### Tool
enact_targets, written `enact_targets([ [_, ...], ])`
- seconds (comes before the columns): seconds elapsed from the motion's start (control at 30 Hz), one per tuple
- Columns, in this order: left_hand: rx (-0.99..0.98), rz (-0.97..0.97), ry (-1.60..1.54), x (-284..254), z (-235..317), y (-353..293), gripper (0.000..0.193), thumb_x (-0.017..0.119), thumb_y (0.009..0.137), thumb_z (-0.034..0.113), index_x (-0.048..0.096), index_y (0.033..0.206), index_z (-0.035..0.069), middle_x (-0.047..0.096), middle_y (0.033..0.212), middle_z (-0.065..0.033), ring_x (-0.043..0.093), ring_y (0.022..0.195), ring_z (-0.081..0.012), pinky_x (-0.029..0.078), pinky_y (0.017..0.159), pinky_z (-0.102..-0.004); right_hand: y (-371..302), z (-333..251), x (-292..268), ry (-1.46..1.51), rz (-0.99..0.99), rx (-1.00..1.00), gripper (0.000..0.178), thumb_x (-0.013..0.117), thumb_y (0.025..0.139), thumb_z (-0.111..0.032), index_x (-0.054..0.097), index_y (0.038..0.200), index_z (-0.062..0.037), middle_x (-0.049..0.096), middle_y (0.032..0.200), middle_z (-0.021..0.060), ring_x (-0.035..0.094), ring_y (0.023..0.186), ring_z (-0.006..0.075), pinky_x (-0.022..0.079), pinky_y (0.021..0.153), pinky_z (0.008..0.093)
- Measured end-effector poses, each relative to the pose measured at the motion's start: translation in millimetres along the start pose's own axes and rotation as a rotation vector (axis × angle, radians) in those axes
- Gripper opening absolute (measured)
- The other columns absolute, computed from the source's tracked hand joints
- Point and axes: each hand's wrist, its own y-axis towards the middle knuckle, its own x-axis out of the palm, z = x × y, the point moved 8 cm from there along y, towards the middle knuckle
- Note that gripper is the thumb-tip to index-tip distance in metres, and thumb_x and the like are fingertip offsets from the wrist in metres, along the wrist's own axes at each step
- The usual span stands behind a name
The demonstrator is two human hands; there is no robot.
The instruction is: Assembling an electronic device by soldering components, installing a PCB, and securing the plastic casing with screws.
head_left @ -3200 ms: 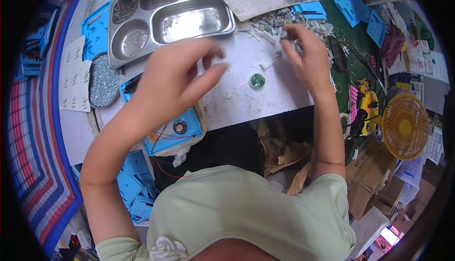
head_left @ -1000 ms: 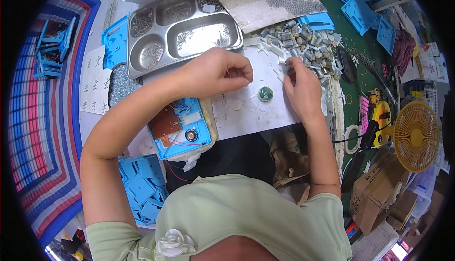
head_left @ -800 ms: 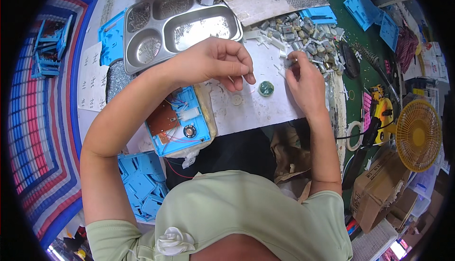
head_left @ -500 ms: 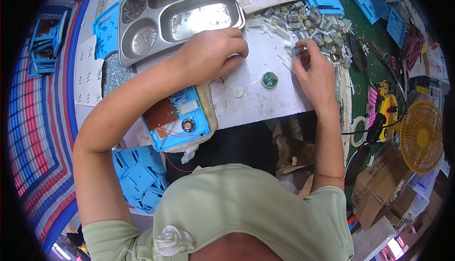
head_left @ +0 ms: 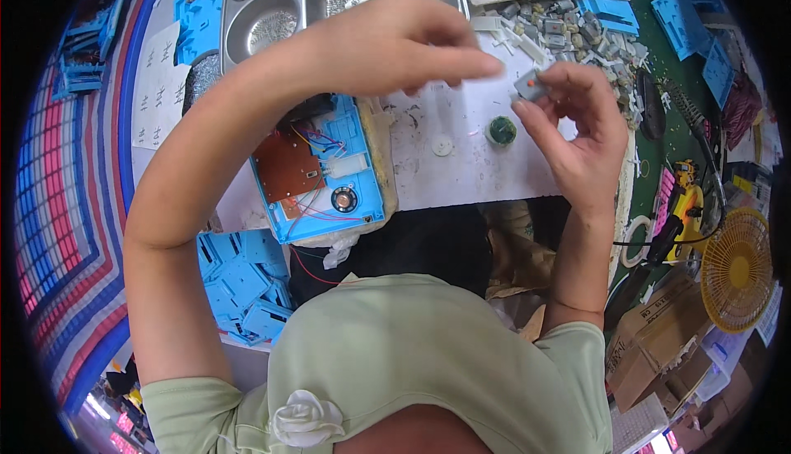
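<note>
My right hand (head_left: 587, 128) pinches a small grey block-shaped part (head_left: 527, 86) with an orange spot, perhaps a small gear motor, between thumb and fingertips. My left hand (head_left: 416, 46) reaches across from the left, fingers partly stretched towards that part and blurred; I see nothing held in it. Below the hands stand a small round pot of green stuff (head_left: 501, 130) and a white disc (head_left: 442, 145). Left of these, beneath my left forearm, lies an open blue plastic case (head_left: 368, 145) with a brown circuit board (head_left: 284, 166), a round speaker (head_left: 344, 198) and thin wires.
A steel compartment tray (head_left: 301, 11) with small metal parts stands beyond my left arm. Grey and white parts (head_left: 568, 30) are heaped at the far right. Blue casings (head_left: 247, 289) are piled at lower left. A yellow fan (head_left: 736, 271) and cardboard box (head_left: 659, 330) stand at right.
My right hand has lifted the grey part away from the heap's edge. My left hand has moved right from near the tray, its fingers stretching out. The whole view has shifted slightly.
</note>
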Motion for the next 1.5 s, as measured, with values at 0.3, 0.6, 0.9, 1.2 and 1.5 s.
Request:
enact_targets([
  [0.3,0.181,-0.089,-0.099,6,26,21,0.034,0.065,0.102,0.033,0.072,0.093,0.002,0.066,0.072,-0.0006,0.055,0.058,-0.0055,0.045,0.054,-0.0241,20,-22,-6,0.069,0.034,-0.127,0.041,0.079,0.083,0.004,0.061,0.120,-0.0011,0.070,0.098,0.0024,0.066,0.083,0.0082,0.055,0.072,0.0229],
  [0.6,0.332,0.084,1.148,55,-22,13,0.011,0.068,0.080,0.006,0.067,0.091,0.002,0.070,0.088,-0.0159,0.071,0.082,-0.0325,0.058,0.073,-0.0409,-7,22,-40,0.321,0.072,0.162,0.040,0.074,0.087,0.009,0.058,0.124,0.0019,0.066,0.089,0.0026,0.061,0.081,0.0066,0.049,0.074,0.0199],
  [0.9,0.118,-0.022,0.901,35,-20,45,0.004,0.065,0.081,0.006,0.067,0.082,0.002,0.070,0.081,-0.0182,0.070,0.080,-0.0361,0.057,0.075,-0.0446,-19,24,-77,0.341,0.182,0.165,0.043,0.074,0.087,0.009,0.058,0.125,0.0017,0.066,0.088,0.0031,0.061,0.081,0.0074,0.048,0.074,0.0197],
  [1.2,0.144,0.618,0.725,-59,-14,181,0.019,0.066,0.085,0.020,0.077,0.096,0.011,0.075,0.100,-0.0161,0.071,0.096,-0.0360,0.057,0.086,-0.0474,-5,20,-53,0.369,0.113,0.206,0.040,0.073,0.088,0.008,0.058,0.125,0.0019,0.065,0.092,0.0028,0.061,0.082,0.0066,0.049,0.076,0.0207],
  [1.5,0.013,0.598,0.744,-68,-17,192,0.021,0.067,0.086,0.024,0.080,0.102,0.018,0.076,0.105,-0.0117,0.072,0.099,-0.0333,0.057,0.090,-0.0452,-13,32,-59,0.398,0.110,0.239,0.041,0.073,0.088,0.008,0.058,0.125,0.0016,0.064,0.090,0.0019,0.061,0.082,0.0063,0.048,0.075,0.0199],
])
